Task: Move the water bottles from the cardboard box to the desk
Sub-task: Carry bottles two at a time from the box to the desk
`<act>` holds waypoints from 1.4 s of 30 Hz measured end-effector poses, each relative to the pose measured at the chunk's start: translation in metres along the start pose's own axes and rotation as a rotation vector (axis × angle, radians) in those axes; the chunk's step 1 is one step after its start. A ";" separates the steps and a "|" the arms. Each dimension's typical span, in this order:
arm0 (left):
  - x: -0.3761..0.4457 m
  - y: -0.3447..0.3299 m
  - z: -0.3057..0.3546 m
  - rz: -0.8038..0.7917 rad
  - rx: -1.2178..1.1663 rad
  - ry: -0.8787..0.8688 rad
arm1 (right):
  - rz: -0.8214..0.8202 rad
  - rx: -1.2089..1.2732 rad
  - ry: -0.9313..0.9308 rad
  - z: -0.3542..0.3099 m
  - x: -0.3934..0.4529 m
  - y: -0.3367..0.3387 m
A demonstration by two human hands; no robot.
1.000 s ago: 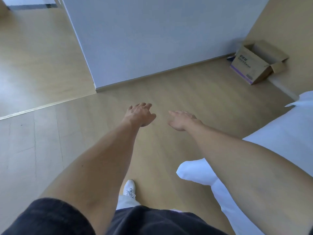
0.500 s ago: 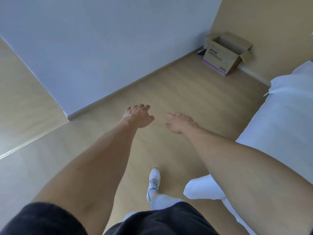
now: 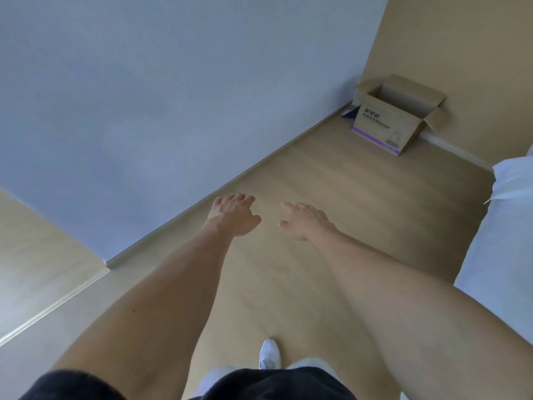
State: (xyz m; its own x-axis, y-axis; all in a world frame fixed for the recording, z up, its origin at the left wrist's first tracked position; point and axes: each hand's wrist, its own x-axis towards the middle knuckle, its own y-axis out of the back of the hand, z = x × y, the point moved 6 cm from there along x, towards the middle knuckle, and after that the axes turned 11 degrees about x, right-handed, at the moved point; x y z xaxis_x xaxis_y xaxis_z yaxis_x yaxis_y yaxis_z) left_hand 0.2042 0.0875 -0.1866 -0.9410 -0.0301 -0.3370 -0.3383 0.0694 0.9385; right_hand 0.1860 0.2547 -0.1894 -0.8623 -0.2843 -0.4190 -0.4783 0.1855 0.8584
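In the far corner, one cardboard box; left hand, right hand spread, empty.

You are reaching both bare arms forward and down, side by side. Your left hand is spreading relaxed fingers, holding nothing; your right hand is hanging loose, palm down, also holding nothing.

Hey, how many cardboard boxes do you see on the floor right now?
1. The cardboard box sits on the floor in the far corner, flaps open, where the grey wall meets the tan wall. The white bedding on the right could hide others behind it.
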 end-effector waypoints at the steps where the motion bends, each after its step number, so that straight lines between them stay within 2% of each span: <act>1: 0.017 0.008 0.004 0.003 0.001 -0.011 | 0.011 0.008 -0.004 0.006 0.014 0.012; 8: 0.127 0.055 0.052 0.016 0.039 -0.144 | 0.068 0.072 -0.107 0.068 0.086 0.075; 16: 0.250 0.098 0.131 0.029 0.081 -0.361 | 0.092 0.119 -0.334 0.154 0.157 0.126; 23: 0.382 0.148 0.159 0.029 0.089 -0.496 | 0.109 0.137 -0.493 0.195 0.253 0.190; 32: 0.531 0.208 0.178 0.005 0.127 -0.587 | 0.135 0.185 -0.582 0.230 0.360 0.267; 42: 0.677 0.245 0.227 -0.024 0.124 -0.609 | 0.120 0.259 -0.612 0.308 0.486 0.323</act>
State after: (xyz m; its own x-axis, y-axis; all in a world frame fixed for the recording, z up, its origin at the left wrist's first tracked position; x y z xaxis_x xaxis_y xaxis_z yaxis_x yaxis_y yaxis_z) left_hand -0.5167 0.3105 -0.2022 -0.7547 0.5387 -0.3745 -0.3228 0.1921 0.9268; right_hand -0.4393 0.4665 -0.2068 -0.8144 0.3219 -0.4828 -0.3319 0.4239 0.8427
